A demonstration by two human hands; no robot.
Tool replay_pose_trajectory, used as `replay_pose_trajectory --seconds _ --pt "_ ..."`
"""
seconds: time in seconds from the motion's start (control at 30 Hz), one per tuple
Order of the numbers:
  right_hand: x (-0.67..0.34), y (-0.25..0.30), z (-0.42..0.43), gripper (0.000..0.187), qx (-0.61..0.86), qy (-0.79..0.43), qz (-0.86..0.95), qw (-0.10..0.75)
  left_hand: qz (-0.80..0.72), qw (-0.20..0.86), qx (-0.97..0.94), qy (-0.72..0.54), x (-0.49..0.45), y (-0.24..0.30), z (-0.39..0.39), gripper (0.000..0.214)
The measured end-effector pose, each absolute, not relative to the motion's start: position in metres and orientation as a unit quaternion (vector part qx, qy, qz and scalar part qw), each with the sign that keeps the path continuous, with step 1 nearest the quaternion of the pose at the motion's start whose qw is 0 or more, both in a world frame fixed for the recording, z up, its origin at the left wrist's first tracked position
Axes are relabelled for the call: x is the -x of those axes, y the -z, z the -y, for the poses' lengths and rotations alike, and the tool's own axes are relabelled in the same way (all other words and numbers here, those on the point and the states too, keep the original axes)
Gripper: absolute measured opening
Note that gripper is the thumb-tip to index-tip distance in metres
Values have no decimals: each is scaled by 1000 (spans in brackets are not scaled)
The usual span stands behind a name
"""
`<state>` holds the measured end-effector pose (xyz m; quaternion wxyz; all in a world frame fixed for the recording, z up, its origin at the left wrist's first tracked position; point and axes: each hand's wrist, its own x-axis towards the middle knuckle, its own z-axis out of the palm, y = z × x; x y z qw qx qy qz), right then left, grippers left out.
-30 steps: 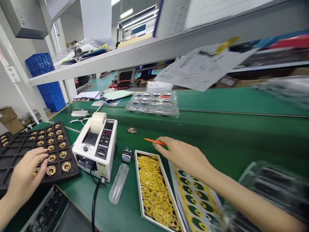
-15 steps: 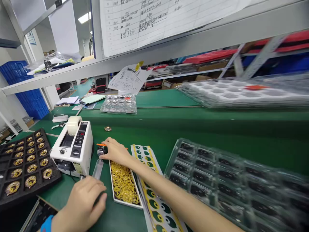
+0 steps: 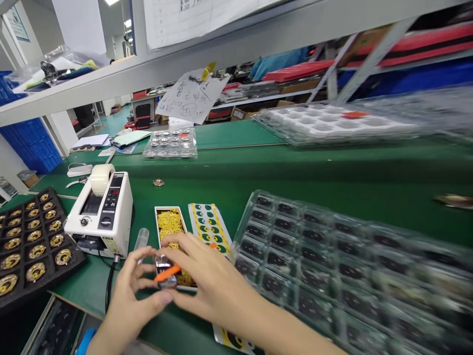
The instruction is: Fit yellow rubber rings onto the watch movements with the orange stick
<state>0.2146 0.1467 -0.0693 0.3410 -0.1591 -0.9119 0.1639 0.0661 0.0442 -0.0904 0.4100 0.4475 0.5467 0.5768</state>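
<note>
In front of me, a small shiny tally counter [image 3: 162,265] is between my two hands. My left hand [image 3: 135,291] has its fingers and thumb curled against the counter's left side. My right hand [image 3: 201,276] grips it from the right and also keeps a slim orange stick-like tool [image 3: 168,273] in the same grasp, lying across the counter. Beneath and behind the hands is a white box [image 3: 156,222] of yellow ring-shaped pieces [image 3: 170,222], partly covered. A sheet of yellow-and-green stickers [image 3: 209,222] lies right of the box, partly under my right forearm.
The white tape dispenser [image 3: 99,217] stands left, with a clear tube [image 3: 142,239] beside it. Far left is a black tray [image 3: 27,236] of gold round parts. Clear blister trays [image 3: 295,246] with dark parts fill the right. A shelf beam [image 3: 111,79] crosses above.
My right hand has brought the tally counter from beside the dispenser toward me. My left hand has come up to meet it. The view has shifted slightly.
</note>
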Motion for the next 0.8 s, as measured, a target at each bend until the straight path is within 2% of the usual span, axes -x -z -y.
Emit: replay_pose_trajectory --seconds 0.1,0.2,0.3,0.43,0.67,0.8 --pt "-236 71 -122 51 180 -141 905 358 -490 469 -435 -593 -85 96 -43 48" --pt "-256 76 -112 53 214 -185 887 366 -450 474 -429 -624 -98 106 -41 43" --pt "-277 85 -105 42 244 -239 860 379 -452 502 -416 -609 -103 113 -38 43" --pt "-291 100 -89 22 298 -247 813 434 -471 509 -408 -594 -107 112 -34 44" --pt "-277 113 -72 8 290 -314 768 476 -504 506 -393 -580 -121 102 -31 40" --pt "-276 115 -69 8 314 -306 762 477 -495 500 -435 -562 -118 106 -33 41"
